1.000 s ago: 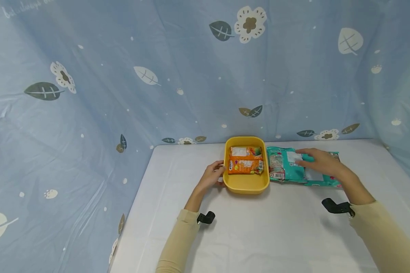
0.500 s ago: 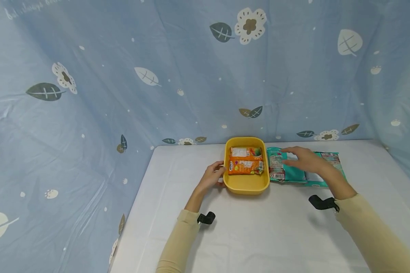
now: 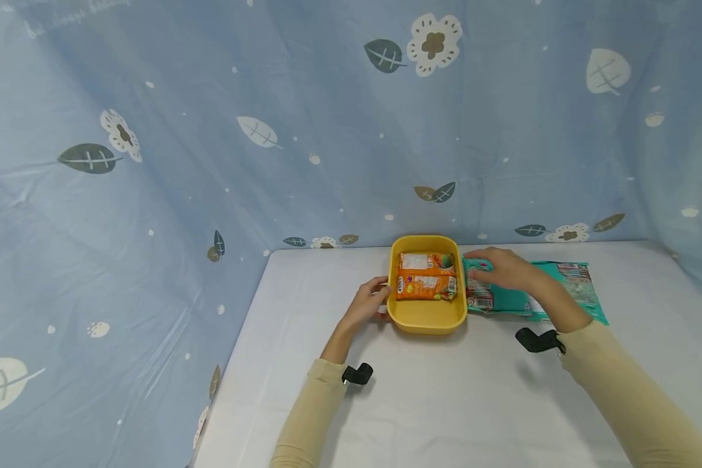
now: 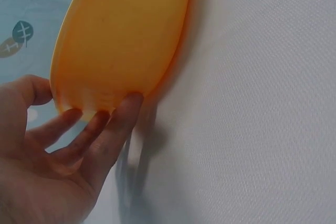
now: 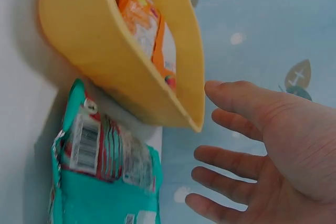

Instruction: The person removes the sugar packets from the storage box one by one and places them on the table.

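Observation:
A yellow plastic basket (image 3: 427,318) stands on the table, with orange snack packets (image 3: 426,287) lying flat inside it. My left hand (image 3: 365,302) holds the basket at its left side; in the left wrist view, fingertips (image 4: 134,100) press the outer wall while another digit meets the rim. To the basket's right lie teal snack bags (image 3: 506,300) in a row, partly covered by my right hand (image 3: 506,268). That hand hovers over the nearest bag, beside the basket's right rim. Its fingers (image 5: 228,156) are spread and hold nothing in the right wrist view.
A white cloth covers the table (image 3: 433,396). Behind and to the left hangs a blue curtain (image 3: 327,130) printed with leaves and flowers, close to the back edge of the table. Black wrist cameras (image 3: 358,374) sit at both sleeves.
My right hand has moved left across the teal bags to the basket's right edge, uncovering the bag farther right. My left hand stays on the basket. The head view has shifted slightly.

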`<state>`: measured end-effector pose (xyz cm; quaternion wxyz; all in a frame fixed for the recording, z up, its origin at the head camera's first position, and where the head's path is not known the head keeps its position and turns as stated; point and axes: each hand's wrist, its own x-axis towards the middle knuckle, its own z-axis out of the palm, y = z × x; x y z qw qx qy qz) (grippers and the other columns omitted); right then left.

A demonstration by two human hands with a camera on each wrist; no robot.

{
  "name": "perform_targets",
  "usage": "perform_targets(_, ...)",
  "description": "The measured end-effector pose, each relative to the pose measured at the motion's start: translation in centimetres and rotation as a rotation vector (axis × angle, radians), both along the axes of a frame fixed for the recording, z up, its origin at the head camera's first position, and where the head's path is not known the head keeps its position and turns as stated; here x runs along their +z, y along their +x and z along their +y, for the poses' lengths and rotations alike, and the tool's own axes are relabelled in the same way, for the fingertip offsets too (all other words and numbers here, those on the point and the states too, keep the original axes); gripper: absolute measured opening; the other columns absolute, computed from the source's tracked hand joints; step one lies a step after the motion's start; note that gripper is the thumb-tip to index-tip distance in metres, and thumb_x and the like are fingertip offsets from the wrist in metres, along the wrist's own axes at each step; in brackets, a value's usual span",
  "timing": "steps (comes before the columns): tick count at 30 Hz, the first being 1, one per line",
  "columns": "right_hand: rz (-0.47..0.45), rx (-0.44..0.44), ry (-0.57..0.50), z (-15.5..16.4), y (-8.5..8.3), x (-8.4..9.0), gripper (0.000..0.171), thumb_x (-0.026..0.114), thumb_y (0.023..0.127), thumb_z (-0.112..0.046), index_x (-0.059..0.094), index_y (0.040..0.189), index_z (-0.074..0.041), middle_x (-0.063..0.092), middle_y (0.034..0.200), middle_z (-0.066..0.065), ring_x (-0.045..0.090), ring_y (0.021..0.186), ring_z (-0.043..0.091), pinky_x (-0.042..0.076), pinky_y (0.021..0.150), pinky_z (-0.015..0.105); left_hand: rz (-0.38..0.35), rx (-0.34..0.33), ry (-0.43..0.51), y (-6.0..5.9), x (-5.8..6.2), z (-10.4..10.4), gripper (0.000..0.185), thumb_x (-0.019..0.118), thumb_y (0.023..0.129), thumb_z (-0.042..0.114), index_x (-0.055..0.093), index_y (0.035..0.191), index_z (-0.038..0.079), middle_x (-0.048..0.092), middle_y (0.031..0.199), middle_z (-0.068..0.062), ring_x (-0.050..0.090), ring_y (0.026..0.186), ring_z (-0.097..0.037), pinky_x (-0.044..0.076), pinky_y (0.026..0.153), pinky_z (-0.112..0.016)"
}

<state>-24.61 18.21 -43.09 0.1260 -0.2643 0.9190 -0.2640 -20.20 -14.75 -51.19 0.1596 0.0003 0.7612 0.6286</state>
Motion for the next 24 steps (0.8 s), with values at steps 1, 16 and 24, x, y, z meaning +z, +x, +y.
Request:
perform_targets(1, -0.001, 0.002, -0.001, -0.3, -0.1, 0.1, 0.055, 0.061, 0.098, -0.028, 0.048, 0.142, 0.001, 0.051, 0.142, 0.026, 0.047, 0.13, 0.047, 0.046, 0.102, 0.063, 0.001, 0.0, -0.001, 0.0, 0.1, 0.0, 0.045, 0.051, 0.102, 0.027, 0.048, 0.144, 0.013, 0.055, 0.131, -0.017, 0.067, 0.105, -0.029, 0.064, 0.071, -0.042)
perform_targets(16, 0.054, 0.009, 0.004, -4.3, -1.5, 0.4, 0.048, 0.06, 0.098, -0.023, 0.051, 0.139, 0.001, 0.055, 0.138, 0.025, 0.05, 0.127, 0.046, 0.046, 0.103, 0.062, 0.013, 0.01, -0.012, 0.0, 0.0, -0.1, 0.044, 0.053, 0.101, 0.03, 0.05, 0.143, 0.015, 0.057, 0.13, -0.015, 0.068, 0.105, -0.029, 0.064, 0.073, -0.044)
perform_targets(24, 0.113, -0.009, -0.01, -5.7, -1.9, -0.1, 0.045, 0.063, 0.096, -0.021, 0.056, 0.135, 0.001, 0.058, 0.132, 0.025, 0.053, 0.122, 0.044, 0.048, 0.101, 0.06, 0.008, 0.01, -0.004, 0.2, -0.1, 0.0, 0.044, 0.052, 0.101, 0.027, 0.05, 0.142, 0.014, 0.058, 0.128, -0.014, 0.068, 0.103, -0.026, 0.064, 0.07, -0.041)
